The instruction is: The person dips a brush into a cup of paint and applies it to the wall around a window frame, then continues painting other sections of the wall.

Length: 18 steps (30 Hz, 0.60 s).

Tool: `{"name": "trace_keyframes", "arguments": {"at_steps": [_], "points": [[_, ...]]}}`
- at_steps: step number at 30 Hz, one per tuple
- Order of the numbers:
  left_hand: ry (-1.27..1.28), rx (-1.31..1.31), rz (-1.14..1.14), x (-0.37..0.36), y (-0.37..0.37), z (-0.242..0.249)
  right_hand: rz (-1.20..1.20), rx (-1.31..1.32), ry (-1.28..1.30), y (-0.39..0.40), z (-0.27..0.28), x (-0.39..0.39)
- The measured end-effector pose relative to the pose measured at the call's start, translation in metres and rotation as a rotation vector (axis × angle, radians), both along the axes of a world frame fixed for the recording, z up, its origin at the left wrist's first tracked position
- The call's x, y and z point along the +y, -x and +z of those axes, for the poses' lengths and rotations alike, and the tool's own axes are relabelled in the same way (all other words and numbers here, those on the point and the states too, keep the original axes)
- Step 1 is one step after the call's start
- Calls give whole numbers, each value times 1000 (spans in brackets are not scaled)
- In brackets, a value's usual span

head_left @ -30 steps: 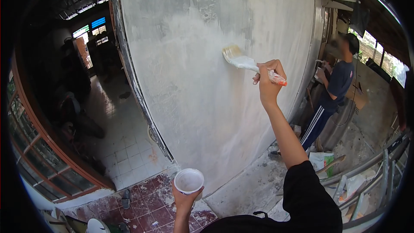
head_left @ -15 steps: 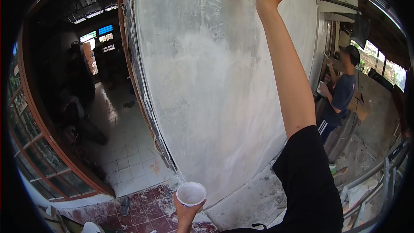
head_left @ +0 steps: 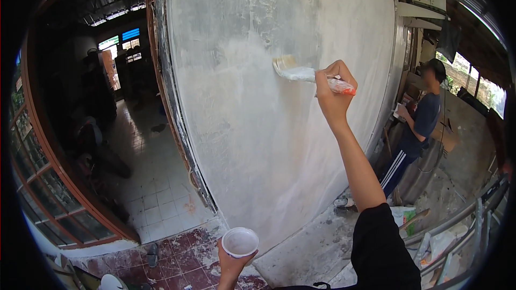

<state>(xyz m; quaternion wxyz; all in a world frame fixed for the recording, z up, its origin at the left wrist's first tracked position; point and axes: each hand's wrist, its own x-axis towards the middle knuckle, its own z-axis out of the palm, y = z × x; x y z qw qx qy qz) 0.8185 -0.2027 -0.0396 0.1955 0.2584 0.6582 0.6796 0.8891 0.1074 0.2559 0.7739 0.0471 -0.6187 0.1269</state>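
My right hand (head_left: 334,94) is closed round the handle of a paintbrush (head_left: 299,73), its handle smeared white with an orange end. The pale bristles press against the grey-white wall (head_left: 242,107), which is patchy with thin white paint over darker grey. Low in the view, my left hand (head_left: 232,263) grips a small white tub (head_left: 240,242) from below and the side. Its open top faces up and whitish paint coats the inside.
An open doorway with a brown-framed glass door (head_left: 70,204) is at left. Slippers (head_left: 152,255) lie on splattered red tiles (head_left: 180,263). At right another person (head_left: 419,118) stands facing the wall, near pipes (head_left: 475,231) and a bag (head_left: 403,219).
My right hand has brought the brush down the wall from the top of the view to mid-height. The other person's raised hand has lowered. The tub stays about where it was.
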Motion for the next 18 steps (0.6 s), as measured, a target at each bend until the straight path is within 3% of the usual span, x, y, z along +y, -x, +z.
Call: {"name": "trace_keyframes", "arguments": {"at_steps": [1, 3, 5, 10, 11, 12, 13, 15, 18], "points": [[-15, 1, -11, 1, -2, 2, 198, -35, 249, -12, 14, -26], [-30, -6, -18, 1, -4, 6, 164, -150, 411, -23, 51, -26], [-41, -4, -17, -4, -5, 7, 212, -147, 386, -8, 94, -16], [-85, -31, 67, -20, -2, 12, -13, -53, 327, 35, 207, -17], [-85, -11, 97, -25, 3, 4, -47, 134, 227, 36, 222, -27], [-88, -12, 105, -29, 7, 5, -82, 318, 127, 38, 230, -33], [-90, 6, 148, -35, 8, 6, -79, 313, 127, 41, 229, -37], [-111, -3, 194, -45, 12, 5, 362, 387, 78, 46, 225, -36], [-94, 4, 228, -57, 21, 3, 499, 415, -64, 48, 186, -51]]}}
